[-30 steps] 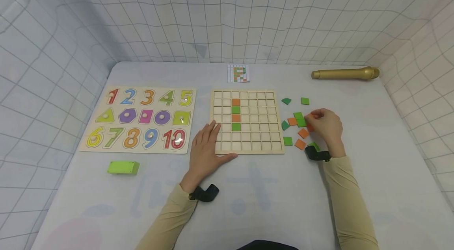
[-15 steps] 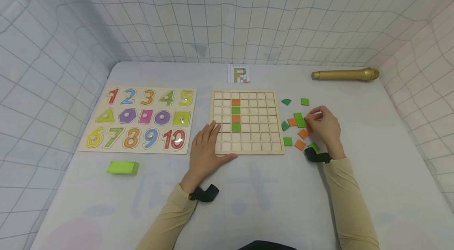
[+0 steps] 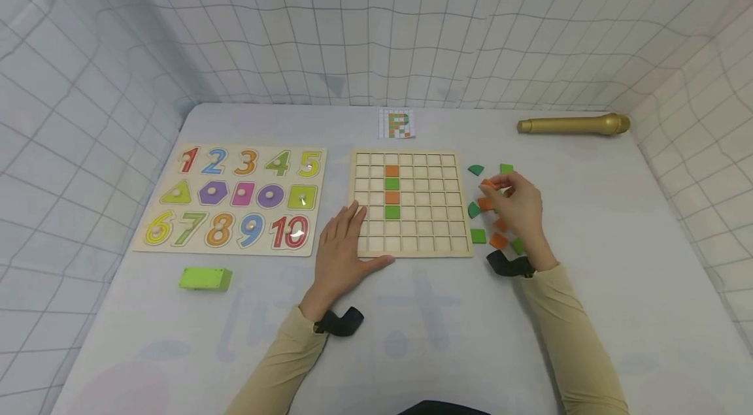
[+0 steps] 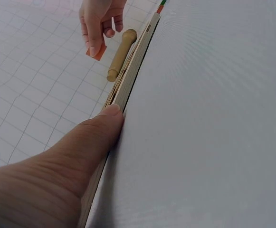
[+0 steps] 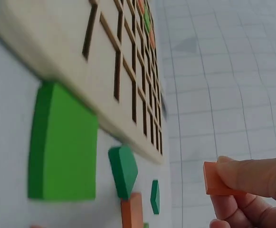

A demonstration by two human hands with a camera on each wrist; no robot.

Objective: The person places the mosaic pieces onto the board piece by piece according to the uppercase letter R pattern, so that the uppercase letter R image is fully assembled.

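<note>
A wooden grid board [image 3: 436,229] lies in the middle of the table, with orange and green square tiles in one column. My left hand [image 3: 341,255] rests at its lower left corner, fingers spread over the left edge; in the left wrist view the thumb [image 4: 88,142] presses the board's side. To the right of the board, my right hand [image 3: 520,206] pinches an orange square tile [image 5: 217,180] between thumb and fingers, raised above the loose tiles. Beneath it lie a green square tile [image 3: 478,236], an orange tile [image 3: 498,241] and dark green quarter-round pieces [image 3: 476,170], some partly hidden by the hand.
A number-and-shape peg puzzle [image 3: 235,196] lies at the left, a green block [image 3: 204,278] in front of it. Behind the board is a small pattern card [image 3: 397,123]. A gold microphone [image 3: 573,125] lies at the back right. Grid-lined cloth walls [image 3: 423,23] surround the table.
My right hand has lifted an orange tile from the pile and moved left with it towards the board. The left hand stays in place on the board.
</note>
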